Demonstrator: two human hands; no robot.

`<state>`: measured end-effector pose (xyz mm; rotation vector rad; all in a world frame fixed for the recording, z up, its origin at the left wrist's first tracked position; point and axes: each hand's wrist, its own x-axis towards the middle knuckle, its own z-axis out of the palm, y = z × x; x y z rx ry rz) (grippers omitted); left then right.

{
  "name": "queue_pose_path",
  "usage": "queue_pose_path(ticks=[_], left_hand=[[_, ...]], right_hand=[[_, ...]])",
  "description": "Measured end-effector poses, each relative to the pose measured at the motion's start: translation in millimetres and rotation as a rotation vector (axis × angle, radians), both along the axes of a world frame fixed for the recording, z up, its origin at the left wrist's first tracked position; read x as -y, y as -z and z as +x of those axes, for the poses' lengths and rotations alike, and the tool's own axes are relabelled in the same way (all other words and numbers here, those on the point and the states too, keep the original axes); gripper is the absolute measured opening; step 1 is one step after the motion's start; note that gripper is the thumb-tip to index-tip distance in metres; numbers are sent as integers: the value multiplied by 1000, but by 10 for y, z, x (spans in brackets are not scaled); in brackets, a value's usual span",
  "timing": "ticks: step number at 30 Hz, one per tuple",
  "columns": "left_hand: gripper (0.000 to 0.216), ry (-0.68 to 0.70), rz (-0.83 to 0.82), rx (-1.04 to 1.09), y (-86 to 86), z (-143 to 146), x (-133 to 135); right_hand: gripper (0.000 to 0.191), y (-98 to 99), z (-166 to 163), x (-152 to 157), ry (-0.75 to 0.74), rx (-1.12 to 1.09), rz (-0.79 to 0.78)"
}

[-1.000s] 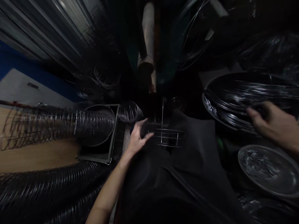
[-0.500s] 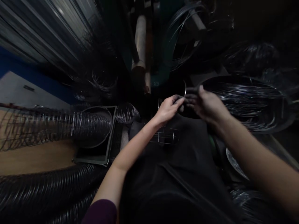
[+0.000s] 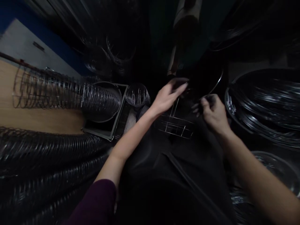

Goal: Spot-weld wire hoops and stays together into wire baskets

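Note:
My right hand (image 3: pixel 214 114) is closed, thumb against fingers, on a thin curved wire (image 3: pixel 219 80) that arcs up from the fingertips. To its left, my left hand (image 3: pixel 167 95) reaches forward with its thumb and fingers apart; the fingertips are dark and blurred, and I see nothing held in them. Just below the left hand is a small wire frame (image 3: pixel 177 127) of curved wires joined by short cross wires, in front of the dark apron (image 3: pixel 187 162). Two thin wires rise from it toward the left hand; their upper ends are lost in shadow.
At right stands a large round container (image 3: pixel 243 122) of shiny wire pieces, with a clear-rimmed tub (image 3: pixel 278 159) below. On the left, a rod (image 3: pixel 14 59) carries many wire rings (image 3: pixel 100 98) beside a grey crate (image 3: pixel 120 109). A machine cylinder (image 3: pixel 187 17) hangs ahead.
My hands, together at the curved wire before, have come apart. The right hand has moved right with the wire, and the left hand's fingers have loosened. The whole view has shifted.

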<state>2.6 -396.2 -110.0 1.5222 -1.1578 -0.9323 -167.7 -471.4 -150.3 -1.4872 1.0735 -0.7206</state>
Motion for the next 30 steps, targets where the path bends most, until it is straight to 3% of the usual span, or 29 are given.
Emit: queue_pose_path(ticks=[3,6,10,14,23,30], left_hand=[[64,62,77,365,286,187,-616],[92,173,207,601,648,153,-938],[69,146,194,627,921,44,-895],[67,94,119,559,831,282,-708],[74,150,-91,628,282,888,-178],[77,175,-206,604,206,1276,93]], right_hand=[[11,44,72,86,0,33,171],[12,116,167,69,-42,55,356],[29,145,265,29,-52,113,395],[34,0,407,141,-103,151,350],[7,-589,910,422,-74,271,220],[22,-625,1194,623,-45,301,163]])
